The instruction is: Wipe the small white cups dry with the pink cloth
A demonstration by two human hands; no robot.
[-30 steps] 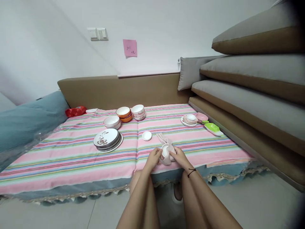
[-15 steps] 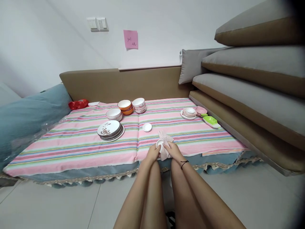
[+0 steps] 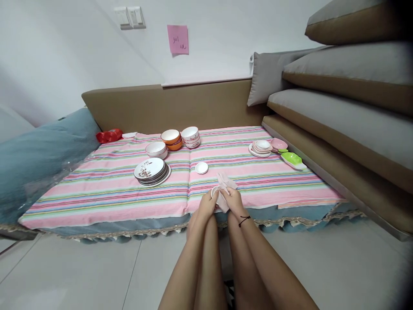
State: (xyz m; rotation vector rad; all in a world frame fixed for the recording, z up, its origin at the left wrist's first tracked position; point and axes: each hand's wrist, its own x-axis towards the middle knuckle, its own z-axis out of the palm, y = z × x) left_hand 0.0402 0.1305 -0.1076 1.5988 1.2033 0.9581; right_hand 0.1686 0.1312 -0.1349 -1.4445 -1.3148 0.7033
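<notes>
My left hand (image 3: 207, 204) grips a small white dish (image 3: 214, 192) by its edge, over the front edge of the striped cloth (image 3: 106, 193). My right hand (image 3: 232, 200) presses a pale pink cloth (image 3: 224, 185) against that dish. Most of the dish is hidden by the cloth and my fingers. Another small white dish (image 3: 201, 168) lies on the striped cloth just beyond my hands.
A stack of patterned plates (image 3: 151, 171) sits to the left, with white and orange bowls (image 3: 174, 140) behind it. Small saucers (image 3: 260, 148), a pink dish (image 3: 278, 144) and a green dish (image 3: 293, 159) lie right. Stacked grey cushions (image 3: 342, 112) rise on the right; a blue pillow (image 3: 38, 159) lies left.
The view has tilted and backed away, so the bed sits higher in the picture. My hands stay together on the dish and cloth, and the dish has turned more edge-on.
</notes>
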